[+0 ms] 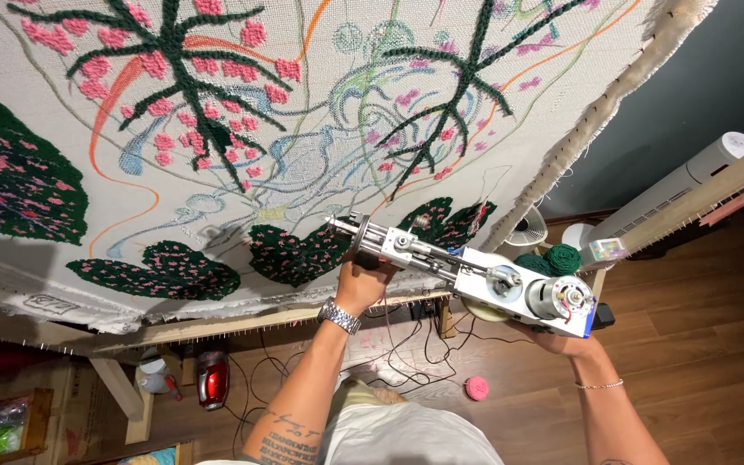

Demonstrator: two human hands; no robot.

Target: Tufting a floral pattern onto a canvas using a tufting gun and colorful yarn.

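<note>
the left hand (363,280) is wrapped tight round the black front handle of the tufting gun (467,271), and a silver watch (338,316) sits on that wrist. the right hand (561,340) is closed under the back end of the gun, by the round motor. the gun's tip touches the big stretched cloth (320,155) near a dark green patch with pink dots (299,254) (low down, in the middle). green yarn balls (553,258) sit to the right, and a small pink ball (476,387) lies on the wood floor (699,344)

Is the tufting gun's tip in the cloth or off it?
In contact: the tufting gun tip meets the stretched cloth at a dark green patch; depth cannot be told.
</note>
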